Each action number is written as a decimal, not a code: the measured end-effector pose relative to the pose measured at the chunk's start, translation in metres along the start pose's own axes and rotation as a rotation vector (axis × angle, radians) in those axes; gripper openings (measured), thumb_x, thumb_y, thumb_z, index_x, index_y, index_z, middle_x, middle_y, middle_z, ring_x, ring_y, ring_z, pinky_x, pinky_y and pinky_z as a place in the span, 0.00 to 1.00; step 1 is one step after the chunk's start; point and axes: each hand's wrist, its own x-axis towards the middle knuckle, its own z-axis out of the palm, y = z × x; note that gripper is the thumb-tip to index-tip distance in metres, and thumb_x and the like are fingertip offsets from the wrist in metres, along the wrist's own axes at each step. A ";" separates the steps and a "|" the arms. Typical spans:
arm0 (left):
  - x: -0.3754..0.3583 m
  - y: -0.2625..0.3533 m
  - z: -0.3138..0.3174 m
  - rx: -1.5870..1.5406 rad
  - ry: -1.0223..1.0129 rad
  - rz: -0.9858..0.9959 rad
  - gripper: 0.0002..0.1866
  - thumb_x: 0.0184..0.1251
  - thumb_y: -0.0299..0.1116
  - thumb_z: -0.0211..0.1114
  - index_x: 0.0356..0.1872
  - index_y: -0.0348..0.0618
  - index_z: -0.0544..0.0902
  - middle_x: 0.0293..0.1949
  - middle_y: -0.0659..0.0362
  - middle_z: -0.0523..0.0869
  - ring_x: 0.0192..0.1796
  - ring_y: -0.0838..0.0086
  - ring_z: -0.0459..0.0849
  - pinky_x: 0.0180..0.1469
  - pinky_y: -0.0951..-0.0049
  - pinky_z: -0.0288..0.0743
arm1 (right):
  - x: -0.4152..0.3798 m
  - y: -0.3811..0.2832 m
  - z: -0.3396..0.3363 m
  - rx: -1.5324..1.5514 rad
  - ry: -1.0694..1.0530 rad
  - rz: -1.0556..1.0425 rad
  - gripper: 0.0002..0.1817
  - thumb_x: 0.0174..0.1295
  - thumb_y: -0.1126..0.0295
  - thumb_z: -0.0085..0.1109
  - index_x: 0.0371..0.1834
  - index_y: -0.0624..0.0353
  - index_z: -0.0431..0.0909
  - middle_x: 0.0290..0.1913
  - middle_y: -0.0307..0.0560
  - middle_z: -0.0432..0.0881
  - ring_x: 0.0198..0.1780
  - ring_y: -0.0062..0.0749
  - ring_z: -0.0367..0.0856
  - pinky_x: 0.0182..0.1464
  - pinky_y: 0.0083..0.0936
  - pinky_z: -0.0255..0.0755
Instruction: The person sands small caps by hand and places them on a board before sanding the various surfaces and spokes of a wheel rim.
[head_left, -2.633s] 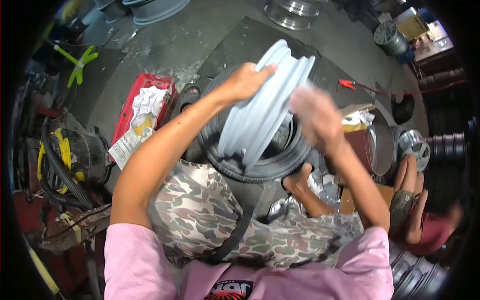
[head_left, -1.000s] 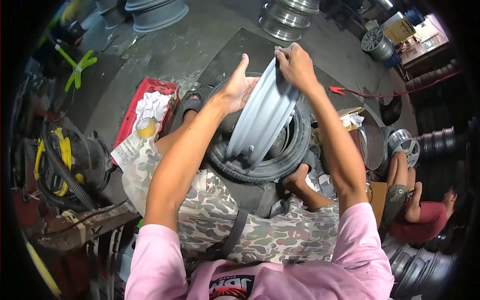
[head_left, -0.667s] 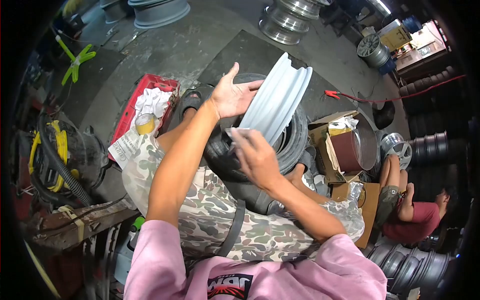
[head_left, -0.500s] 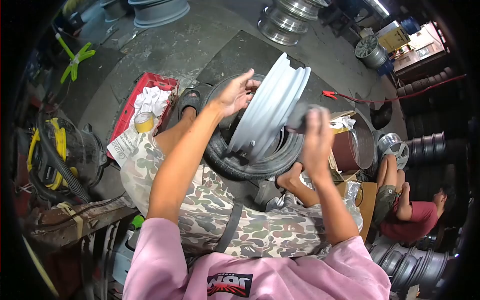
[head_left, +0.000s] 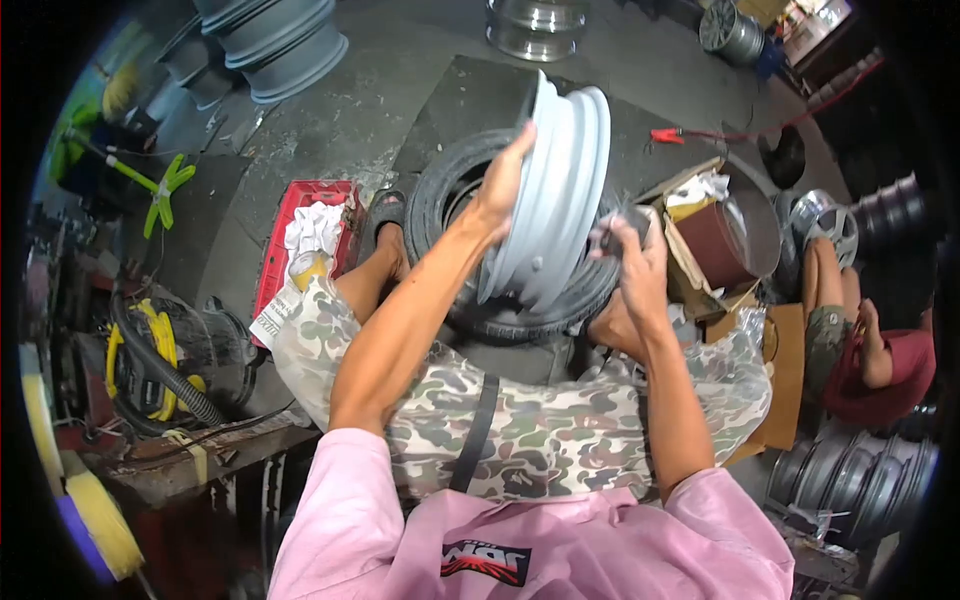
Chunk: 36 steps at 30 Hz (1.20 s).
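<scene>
Head view looks down past our pink sleeves and camouflage shorts onto a dark, stained concrete floor (head_left: 400, 70), rough and patchy with pale dust.

Largest in front of us is a black rubber tyre (head_left: 440, 195) lying flat on the floor between our knees, its tread ribbed and dull. Standing on edge in that tyre is a pale grey wheel rim (head_left: 560, 170), round, smooth and matt, with stepped ridges around its barrel; it leans a little to the right.

Our left hand (head_left: 500, 185) is clasped on the rim's left flange, fingers curled over the edge. Our right hand (head_left: 630, 255) is clenched around a small dark sanding pad (head_left: 612, 238), pressed against the rim's right side low down.

Around us, a stack of grey rims (head_left: 270, 45) sits toward the far left of the floor and a shiny metal rim (head_left: 535, 25) at the far edge. Another person (head_left: 860, 340) in a red shirt sits at the right. A red plastic crate (head_left: 290, 240) with white rags lies left of the tyre, just beside our sandalled foot. Right of the tyre, a cardboard box (head_left: 700, 270) holds a brown roll of abrasive paper (head_left: 715, 230), close behind our right hand. A yellow-and-black hose (head_left: 160, 360) coils at the left edge.
</scene>
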 end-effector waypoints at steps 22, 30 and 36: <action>0.020 0.011 -0.053 -0.246 -0.073 -0.174 0.33 0.80 0.57 0.49 0.71 0.39 0.68 0.64 0.48 0.80 0.65 0.59 0.80 0.68 0.53 0.74 | -0.028 0.041 0.083 -0.780 0.172 -0.671 0.23 0.57 0.74 0.68 0.59 0.59 0.83 0.53 0.44 0.84 0.55 0.44 0.76 0.54 0.36 0.68; 0.020 0.009 -0.052 -0.324 -0.084 -0.186 0.31 0.80 0.55 0.51 0.69 0.39 0.70 0.62 0.48 0.81 0.62 0.60 0.83 0.65 0.54 0.78 | -0.020 0.045 0.087 -0.833 0.209 -0.655 0.21 0.58 0.71 0.68 0.57 0.57 0.84 0.56 0.41 0.82 0.59 0.45 0.74 0.57 0.41 0.67; 0.018 0.011 -0.054 -0.309 -0.139 -0.181 0.30 0.80 0.55 0.51 0.69 0.40 0.71 0.62 0.47 0.81 0.61 0.59 0.83 0.64 0.54 0.79 | 0.030 0.023 0.102 -0.747 0.218 -0.704 0.17 0.60 0.72 0.66 0.54 0.58 0.86 0.50 0.47 0.83 0.54 0.48 0.74 0.58 0.42 0.68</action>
